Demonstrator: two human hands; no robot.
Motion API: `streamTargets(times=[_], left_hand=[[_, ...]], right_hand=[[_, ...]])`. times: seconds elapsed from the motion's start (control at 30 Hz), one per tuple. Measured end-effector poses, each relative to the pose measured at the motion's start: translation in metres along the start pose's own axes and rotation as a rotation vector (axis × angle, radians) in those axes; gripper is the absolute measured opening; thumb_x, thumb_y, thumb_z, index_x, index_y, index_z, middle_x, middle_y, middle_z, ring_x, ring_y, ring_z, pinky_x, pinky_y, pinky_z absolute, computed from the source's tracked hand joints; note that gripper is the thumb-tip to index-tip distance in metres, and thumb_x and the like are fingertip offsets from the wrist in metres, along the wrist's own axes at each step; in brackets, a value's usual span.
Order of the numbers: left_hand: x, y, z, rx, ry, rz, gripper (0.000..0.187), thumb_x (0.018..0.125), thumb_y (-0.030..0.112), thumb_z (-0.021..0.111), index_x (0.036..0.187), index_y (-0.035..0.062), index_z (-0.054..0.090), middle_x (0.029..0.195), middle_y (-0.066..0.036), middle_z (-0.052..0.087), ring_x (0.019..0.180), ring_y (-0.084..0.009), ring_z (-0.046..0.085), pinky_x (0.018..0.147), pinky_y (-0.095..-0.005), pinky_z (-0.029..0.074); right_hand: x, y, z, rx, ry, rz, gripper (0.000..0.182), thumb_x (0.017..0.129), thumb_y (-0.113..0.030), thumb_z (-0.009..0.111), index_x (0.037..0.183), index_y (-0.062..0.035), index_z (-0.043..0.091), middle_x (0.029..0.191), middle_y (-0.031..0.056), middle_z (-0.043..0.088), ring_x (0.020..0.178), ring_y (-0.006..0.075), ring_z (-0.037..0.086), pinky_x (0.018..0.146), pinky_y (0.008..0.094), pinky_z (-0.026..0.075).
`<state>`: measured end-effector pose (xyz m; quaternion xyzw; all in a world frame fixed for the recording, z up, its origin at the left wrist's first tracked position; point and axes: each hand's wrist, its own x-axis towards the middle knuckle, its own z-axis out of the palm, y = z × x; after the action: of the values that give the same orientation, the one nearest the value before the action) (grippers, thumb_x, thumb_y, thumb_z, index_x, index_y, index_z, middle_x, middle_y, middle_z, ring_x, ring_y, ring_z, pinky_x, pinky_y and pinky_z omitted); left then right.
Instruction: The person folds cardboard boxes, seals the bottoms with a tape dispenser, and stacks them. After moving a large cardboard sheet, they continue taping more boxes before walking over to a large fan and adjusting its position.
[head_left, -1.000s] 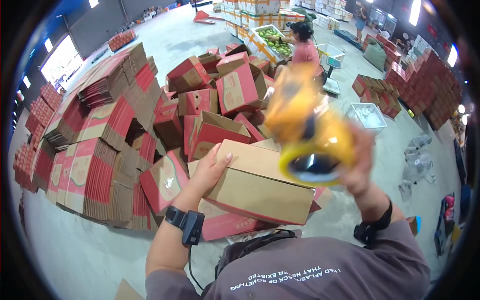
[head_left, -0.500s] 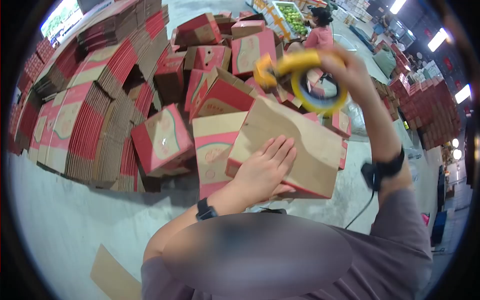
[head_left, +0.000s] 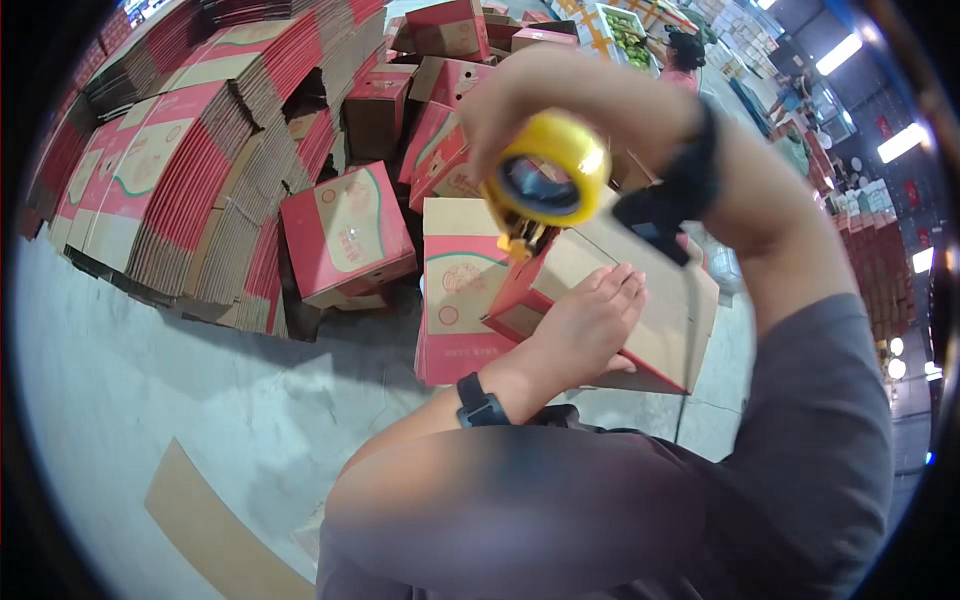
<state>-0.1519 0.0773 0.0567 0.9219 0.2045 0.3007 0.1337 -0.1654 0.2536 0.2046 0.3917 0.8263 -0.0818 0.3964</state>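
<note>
Yellow tape [head_left: 585, 160], clasped in the right hand [head_left: 530, 88], could knock the box [head_left: 665, 290] askew, because the left hand [head_left: 590, 318] only lies flat, its grip open.

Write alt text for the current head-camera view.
A right hand holds a yellow tape dispenser by one end of a cardboard box, while the left hand lies flat on it. Flattened cartons are stacked at left, with red-and-tan boxes nearby.
</note>
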Motion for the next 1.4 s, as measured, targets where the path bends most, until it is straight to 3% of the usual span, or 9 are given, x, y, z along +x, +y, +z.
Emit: streamTargets(times=[0.13, 0.33, 0.53, 0.67, 0.77, 0.83, 1.07, 1.17, 1.4], left_hand=[[0.004, 0.001, 0.003, -0.001, 0.038, 0.013, 0.073, 0.063, 0.039, 0.074, 0.12, -0.0016, 0.052, 0.126, -0.015, 0.052, 0.121, -0.0293, 0.047, 0.103, -0.0385, 0.037], [-0.003, 0.003, 0.013, 0.067, 0.197, 0.075, 0.054, 0.065, 0.043, 0.07, 0.104, 0.0075, 0.06, 0.103, -0.006, 0.057, 0.097, -0.0251, 0.055, 0.082, -0.0352, 0.046], [0.013, 0.0, 0.019, 0.108, 0.186, 0.072, 0.055, 0.066, 0.047, 0.07, 0.106, 0.0098, 0.062, 0.102, -0.006, 0.057, 0.093, -0.026, 0.056, 0.081, -0.0387, 0.046], [0.019, 0.012, 0.016, 0.059, 0.142, 0.005, 0.056, 0.058, 0.036, 0.075, 0.106, 0.0098, 0.061, 0.105, -0.005, 0.055, 0.098, -0.0259, 0.053, 0.083, -0.0381, 0.046], [0.019, 0.021, 0.013, 0.108, 0.129, -0.02, 0.058, 0.057, 0.032, 0.078, 0.107, 0.0094, 0.06, 0.105, -0.006, 0.055, 0.098, -0.0261, 0.054, 0.084, -0.0383, 0.046], [0.019, 0.023, 0.004, 0.133, 0.109, -0.029, 0.059, 0.057, 0.031, 0.079, 0.108, 0.0091, 0.06, 0.105, -0.006, 0.055, 0.098, -0.0264, 0.054, 0.085, -0.0387, 0.046], [0.009, -0.037, -0.043, 0.0, 0.201, -0.385, 0.063, 0.08, 0.024, 0.067, 0.136, 0.0084, 0.044, 0.143, -0.02, 0.033, 0.128, -0.0362, 0.038, 0.106, -0.0423, 0.029], [-0.016, -0.014, -0.052, -0.337, -0.283, -0.514, 0.075, 0.072, 0.019, 0.076, 0.139, 0.0189, 0.042, 0.137, -0.017, 0.037, 0.11, -0.0287, 0.052, 0.092, -0.0359, 0.045], [0.02, -0.006, -0.022, -0.046, -0.077, 0.264, 0.056, 0.071, 0.045, 0.068, 0.115, 0.0121, 0.057, 0.126, -0.012, 0.051, 0.118, -0.0305, 0.048, 0.099, -0.0426, 0.04]], right_hand=[[-0.11, 0.047, 0.027, 0.211, 0.27, -0.149, 0.041, 0.085, -0.037, 0.062, 0.091, 0.0024, 0.066, 0.068, 0.008, 0.065, 0.058, 0.0146, 0.062, 0.056, 0.0298, 0.049], [-0.202, 0.061, 0.194, 0.434, 0.881, -0.155, 0.042, 0.079, -0.033, 0.065, 0.107, -0.0011, 0.061, 0.083, 0.0177, 0.061, 0.076, 0.0323, 0.059, 0.068, 0.0384, 0.048], [-0.351, 0.045, 0.328, 0.632, 0.549, 0.338, 0.053, 0.074, -0.031, 0.07, 0.116, -0.0013, 0.057, 0.084, 0.0149, 0.054, 0.076, 0.0315, 0.057, 0.068, 0.0369, 0.046], [-0.346, 0.04, 0.393, 0.803, 0.505, 0.288, 0.051, 0.072, -0.028, 0.072, 0.116, -0.0065, 0.058, 0.085, 0.0144, 0.055, 0.078, 0.0328, 0.059, 0.069, 0.0385, 0.047], [-0.261, 0.039, 0.416, 0.784, 0.787, 0.207, 0.047, 0.071, -0.026, 0.071, 0.111, -0.0062, 0.059, 0.087, 0.0162, 0.056, 0.081, 0.0337, 0.06, 0.071, 0.0409, 0.049], [-0.185, 0.035, 0.44, 0.637, 0.706, 0.252, 0.043, 0.068, -0.021, 0.067, 0.106, -0.0031, 0.057, 0.09, 0.0178, 0.056, 0.084, 0.0348, 0.06, 0.072, 0.0437, 0.05], [-0.183, 0.089, 0.394, 0.58, 0.712, 0.417, 0.041, 0.07, -0.028, 0.067, 0.105, -0.0083, 0.058, 0.094, 0.0173, 0.058, 0.087, 0.0344, 0.061, 0.075, 0.0447, 0.049], [-0.189, 0.138, 0.337, 0.456, 0.584, 0.552, 0.042, 0.07, -0.037, 0.065, 0.1, -0.0076, 0.061, 0.095, 0.0184, 0.061, 0.089, 0.0335, 0.061, 0.077, 0.0429, 0.05], [-0.161, 0.208, 0.209, 0.469, 1.073, 0.556, 0.048, 0.073, -0.047, 0.065, 0.097, -0.0054, 0.067, 0.084, 0.0156, 0.067, 0.078, 0.0297, 0.065, 0.07, 0.0396, 0.05]])
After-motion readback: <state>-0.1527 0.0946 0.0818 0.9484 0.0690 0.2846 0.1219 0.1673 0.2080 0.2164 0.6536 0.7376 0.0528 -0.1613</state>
